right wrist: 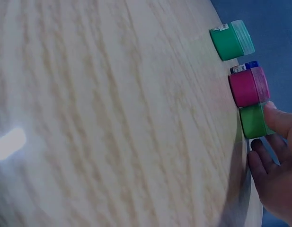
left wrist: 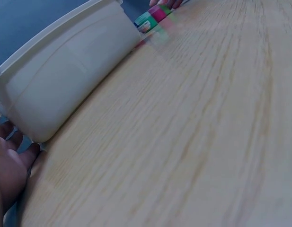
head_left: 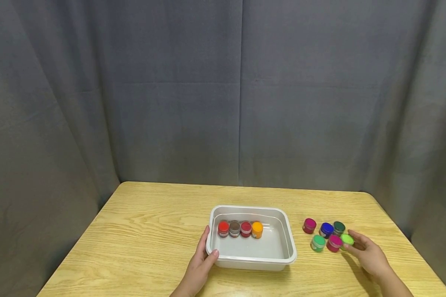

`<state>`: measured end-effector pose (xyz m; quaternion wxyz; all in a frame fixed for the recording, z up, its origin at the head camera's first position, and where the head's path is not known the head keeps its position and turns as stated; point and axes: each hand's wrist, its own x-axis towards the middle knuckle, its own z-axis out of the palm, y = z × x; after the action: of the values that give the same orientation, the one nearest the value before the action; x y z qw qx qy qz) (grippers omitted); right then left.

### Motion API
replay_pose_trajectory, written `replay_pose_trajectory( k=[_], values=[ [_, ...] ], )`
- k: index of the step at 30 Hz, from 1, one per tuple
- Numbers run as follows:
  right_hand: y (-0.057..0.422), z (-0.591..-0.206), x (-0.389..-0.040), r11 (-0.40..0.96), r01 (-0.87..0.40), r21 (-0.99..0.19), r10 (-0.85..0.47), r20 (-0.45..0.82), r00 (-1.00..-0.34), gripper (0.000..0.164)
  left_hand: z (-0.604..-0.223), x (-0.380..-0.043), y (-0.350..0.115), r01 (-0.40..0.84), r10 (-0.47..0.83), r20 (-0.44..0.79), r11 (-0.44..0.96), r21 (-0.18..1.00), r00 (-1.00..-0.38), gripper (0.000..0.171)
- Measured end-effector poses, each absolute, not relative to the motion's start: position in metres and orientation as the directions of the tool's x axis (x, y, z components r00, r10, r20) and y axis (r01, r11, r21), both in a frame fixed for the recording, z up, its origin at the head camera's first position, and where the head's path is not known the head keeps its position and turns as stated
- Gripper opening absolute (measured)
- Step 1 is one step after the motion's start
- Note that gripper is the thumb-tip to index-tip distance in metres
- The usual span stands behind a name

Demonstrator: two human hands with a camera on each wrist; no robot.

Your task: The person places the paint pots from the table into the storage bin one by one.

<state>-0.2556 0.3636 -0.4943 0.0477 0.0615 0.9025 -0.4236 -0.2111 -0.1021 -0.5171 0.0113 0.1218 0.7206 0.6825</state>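
My left hand [head_left: 198,267] grips the near left corner of a white plastic tub [head_left: 250,260], thumb at the rim and fingers along the outer wall. Inside it, a red paint jar [head_left: 223,229], a brown one [head_left: 234,229], a dark red one [head_left: 246,229] and an orange one [head_left: 257,229] stand in a row. On the right, my right hand [head_left: 369,255] pinches a lime green paint jar [head_left: 347,239] between thumb and fingers. In the right wrist view this green jar [right wrist: 252,121] stands on the table against a magenta jar [right wrist: 245,88].
Close by the lime jar stand a teal-green jar [head_left: 317,243], a blue jar [head_left: 326,230], a dark green jar [head_left: 339,227] and a plum jar [head_left: 309,225]. The wooden table [head_left: 145,243] has grey curtains [head_left: 178,103] behind and at both sides.
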Motion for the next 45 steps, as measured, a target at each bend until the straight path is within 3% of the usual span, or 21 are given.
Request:
replay_pose_trajectory(
  k=[18, 30, 45],
  values=[
    [0.364, -0.498, -0.254, 0.635, 0.201, -0.746, 0.138, -0.146, -0.980, 0.076, -0.520, -0.209, -0.102, 0.180, 0.180, 0.165, 0.070, 0.981, -0.970, 0.068],
    [0.369, -0.482, -0.251, 0.609, 0.214, -0.764, 0.192, -0.120, -0.974, 0.079, -0.520, -0.212, -0.102, 0.168, 0.217, 0.167, -0.016, 0.986, -0.962, 0.070],
    [0.342, -0.453, -0.250, 0.538, 0.143, -0.831, 0.112, -0.097, -0.989, 0.081, -0.518, -0.213, -0.102, 0.171, 0.209, 0.170, -0.012, 0.985, -0.963, 0.070]
  ],
)
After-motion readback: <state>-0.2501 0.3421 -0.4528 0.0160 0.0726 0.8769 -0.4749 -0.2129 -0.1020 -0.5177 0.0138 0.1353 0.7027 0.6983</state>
